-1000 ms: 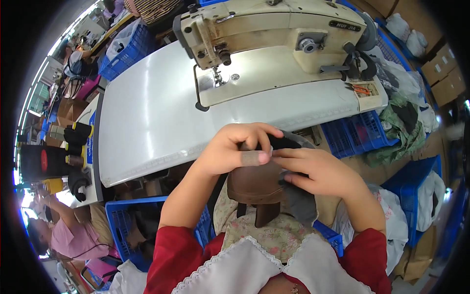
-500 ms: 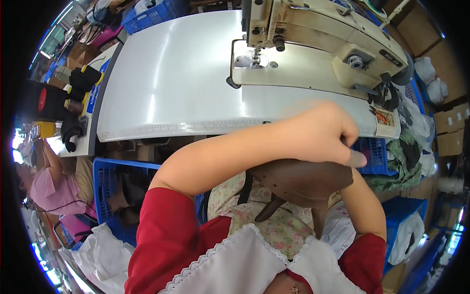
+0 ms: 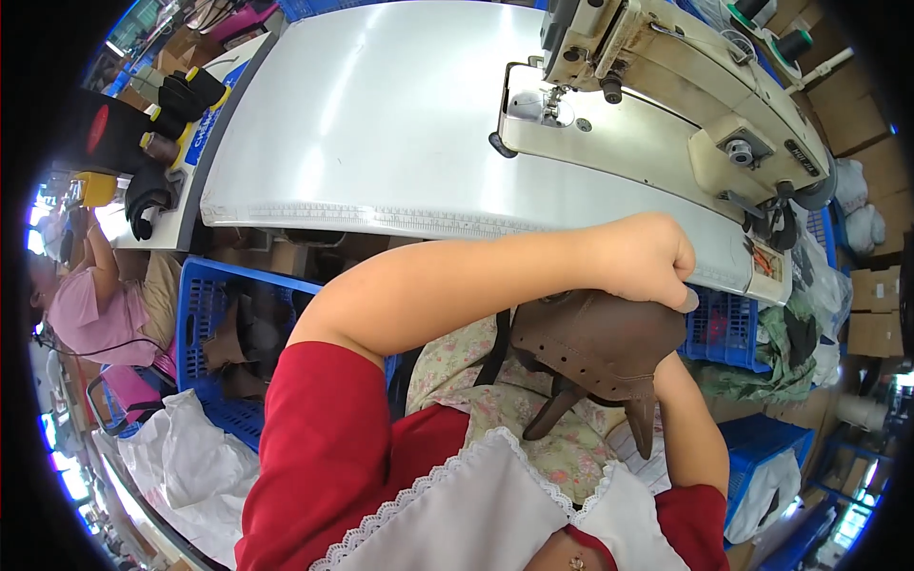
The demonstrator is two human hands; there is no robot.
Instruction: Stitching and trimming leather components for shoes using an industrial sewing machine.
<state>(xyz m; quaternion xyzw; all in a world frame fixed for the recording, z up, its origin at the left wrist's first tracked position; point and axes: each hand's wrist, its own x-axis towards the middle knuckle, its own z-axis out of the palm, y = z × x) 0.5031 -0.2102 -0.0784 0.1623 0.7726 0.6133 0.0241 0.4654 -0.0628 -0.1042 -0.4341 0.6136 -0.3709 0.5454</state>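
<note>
"Brown leather piece point(image 3: 600, 338): which way does it lie from your hands, in the head view?"

"Below and to the left of my left hand point(image 3: 647, 257). It hangs over the floral cloth point(image 3: 455, 369) on my lap, short of the near edge of the counter point(image 3: 381, 133)."

"And its long axis?"

"Mostly left to right, with the row of holes point(image 3: 576, 366) along its lower edge slanting down toward my right. Two straps point(image 3: 556, 409) dangle from that side. My left forearm point(image 3: 476, 271) crosses above, roughly in line with the leather's length."

"Which hand is nearer?"

"The left is the one I can see, right at the upper right corner, and it seems to touch there. Its fingers are curled narrow, thumb pointing down at the edge; whether it pinches the leather, I cannot tell."

"What about the right hand?"

"My right forearm point(image 3: 692, 428) comes up from the lower right and goes out of sight behind the leather. The hand is hidden, so I cannot tell how its fingers stand."

"And the sewing machine point(image 3: 705, 100)?"

"Beyond both arms, up on the right of the counter, well apart from the leather."
</note>
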